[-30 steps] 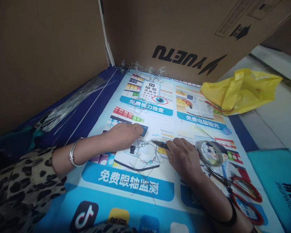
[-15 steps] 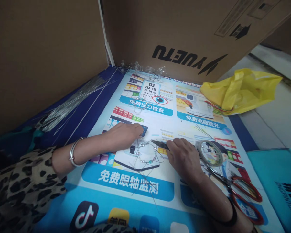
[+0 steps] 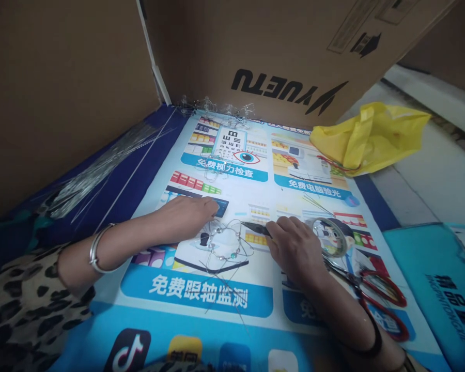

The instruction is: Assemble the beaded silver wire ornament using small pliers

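Observation:
A loop of thin wire strung with clear and greenish beads (image 3: 233,255) lies flat over the printed sheet, loose wire ends curling out from it. My left hand (image 3: 197,216) is closed on the upper left edge of this beaded wire loop, its fingertips pinched together. In my right fist (image 3: 294,249) is a pair of pliers (image 3: 256,228), the dark narrow jaws pointing left at a wire by the loop's upper right. Whether the jaws grip the wire is too small to tell. Several cut wires (image 3: 228,294) are scattered just below the loop.
Red-handled scissors (image 3: 385,289) and a tape roll (image 3: 329,237) lie right of my right hand. A bundle of straight wires (image 3: 96,173) is at left. Wire-and-bead pieces (image 3: 228,113) sit by the cardboard box (image 3: 256,46). A yellow bag (image 3: 375,139) and teal bag (image 3: 422,268) are at right.
The whole scene has shifted slightly left as the camera turned. The pliers' tip now sits a little farther from the beaded loop; my left hand keeps its pinch.

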Demonstrator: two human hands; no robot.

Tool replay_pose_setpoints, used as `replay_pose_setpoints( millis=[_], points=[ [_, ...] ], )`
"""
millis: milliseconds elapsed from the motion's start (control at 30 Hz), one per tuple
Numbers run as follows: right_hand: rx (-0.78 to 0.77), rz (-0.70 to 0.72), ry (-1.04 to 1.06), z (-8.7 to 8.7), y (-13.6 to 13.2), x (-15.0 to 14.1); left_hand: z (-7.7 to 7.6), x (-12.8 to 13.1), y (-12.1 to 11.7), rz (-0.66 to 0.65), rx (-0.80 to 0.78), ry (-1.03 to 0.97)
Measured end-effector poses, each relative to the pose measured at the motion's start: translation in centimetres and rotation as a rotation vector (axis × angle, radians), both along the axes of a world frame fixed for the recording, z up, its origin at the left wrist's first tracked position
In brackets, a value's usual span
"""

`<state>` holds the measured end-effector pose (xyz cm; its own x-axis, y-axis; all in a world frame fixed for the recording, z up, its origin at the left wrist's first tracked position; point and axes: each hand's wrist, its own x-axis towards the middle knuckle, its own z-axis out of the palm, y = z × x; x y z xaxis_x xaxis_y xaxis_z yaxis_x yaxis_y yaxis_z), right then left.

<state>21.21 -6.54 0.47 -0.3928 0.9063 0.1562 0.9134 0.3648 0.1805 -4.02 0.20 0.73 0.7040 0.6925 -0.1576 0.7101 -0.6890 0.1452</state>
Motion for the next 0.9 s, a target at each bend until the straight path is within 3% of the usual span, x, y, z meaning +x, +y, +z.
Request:
replay_pose_setpoints(
  millis=[900],
  points=[
    [0.05, 0.056, -0.003, -0.27, 0.05, -0.48, 0.21, 0.11, -0.09, 0.006, 0.026, -0.002]
  ],
)
